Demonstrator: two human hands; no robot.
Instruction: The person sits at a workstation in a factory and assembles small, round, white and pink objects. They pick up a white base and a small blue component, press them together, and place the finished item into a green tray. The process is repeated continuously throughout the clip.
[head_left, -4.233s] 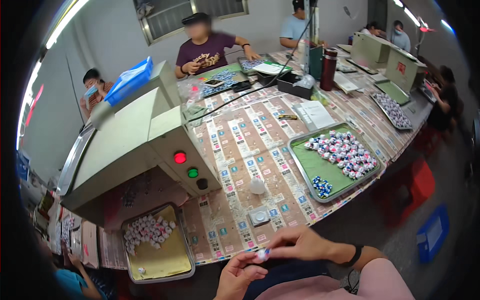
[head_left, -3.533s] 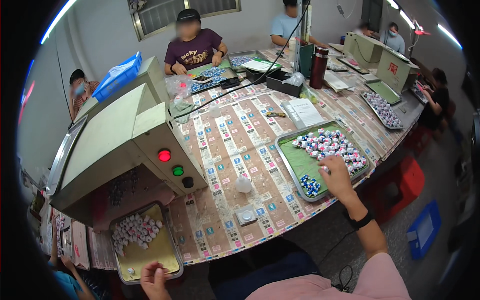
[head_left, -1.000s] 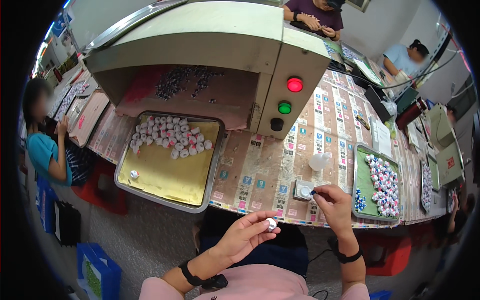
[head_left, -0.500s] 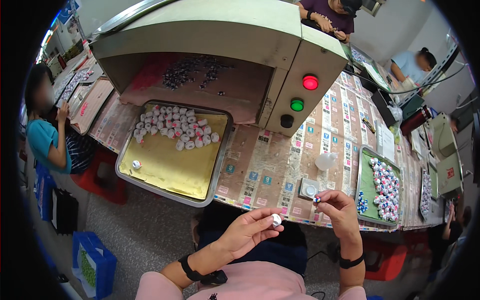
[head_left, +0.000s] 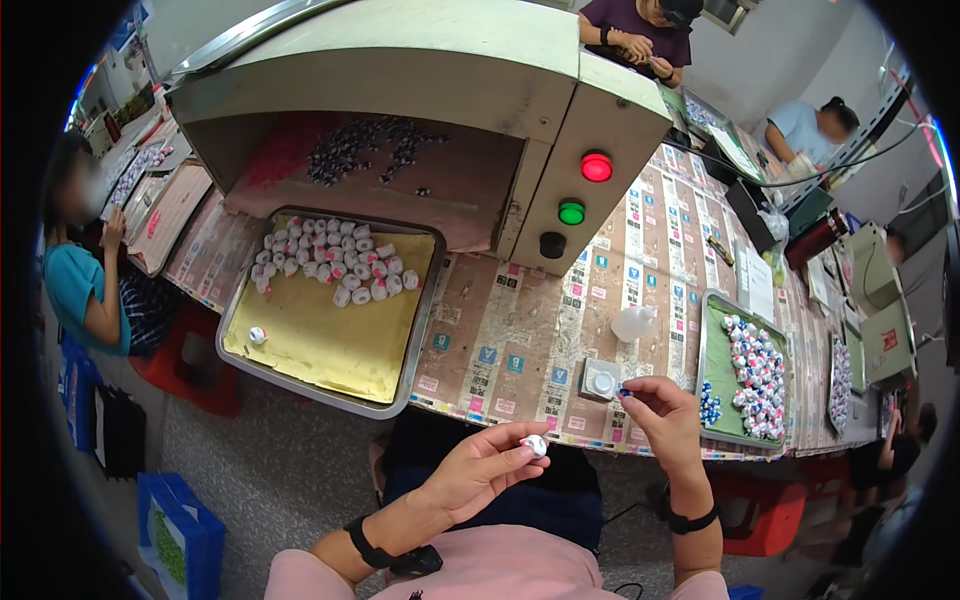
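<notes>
My left hand (head_left: 478,475) is closed, pinching a small round white piece (head_left: 535,446) with dark and reddish marks between thumb and fingers, in front of the table edge. To its right, my right hand (head_left: 668,425) pinches a tiny blue part (head_left: 625,393) at its fingertips. Those fingertips are beside a small square holder with a round white top (head_left: 601,382) near the table's front edge; I cannot tell whether they touch it. Several white pieces (head_left: 335,255) stand in the far part of a yellow-lined metal tray (head_left: 395,400), and one lies apart at its left.
A large metal machine (head_left: 380,80) with a wide opening stands behind the tray. A translucent bottle (head_left: 633,323) sits behind the holder. At right, a green-lined tray (head_left: 712,330) holds coloured pieces. Co-workers sit at left and at the far right. A red stool (head_left: 765,515) stands below.
The whole view has shifted, so the scene sits slightly further left. In my left hand the white piece has turned and shows its dark marks. My right hand still pinches the blue part.
</notes>
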